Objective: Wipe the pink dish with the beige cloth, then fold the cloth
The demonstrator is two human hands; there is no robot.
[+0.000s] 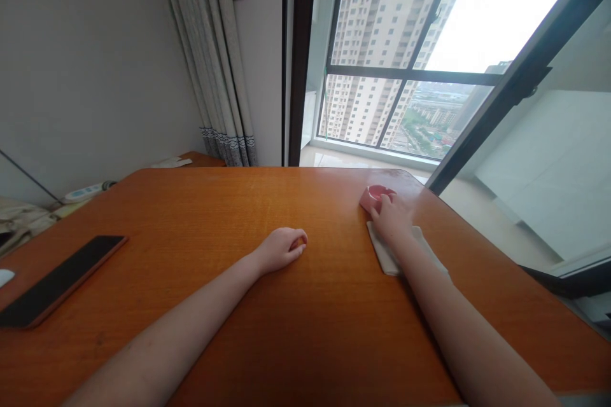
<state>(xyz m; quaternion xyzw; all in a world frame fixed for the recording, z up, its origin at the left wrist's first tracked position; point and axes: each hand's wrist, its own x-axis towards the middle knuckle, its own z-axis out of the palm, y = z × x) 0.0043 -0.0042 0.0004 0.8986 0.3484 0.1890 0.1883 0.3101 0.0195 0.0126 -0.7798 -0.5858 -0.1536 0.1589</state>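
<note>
A pink ashtray (367,199) sits towards the far right of the wooden table (229,203). My right hand (392,216) reaches over a folded light cloth (382,256) and grips the ashtray's near right edge, with the thumb outside and the fingers over the rim. Part of the cloth is hidden under my right wrist and forearm. In the middle of the table rests my left hand (281,248), its fingers curled in towards the thumb. Nothing shows in the small gap between them.
A long black pad (64,280) lies at the table's left, with part of a white object (6,276) beside it. Past the left edge are a white remote-like device (84,193) and crumpled fabric (23,219). Beyond the table stand a curtain (214,63) and a dark-framed window (410,73).
</note>
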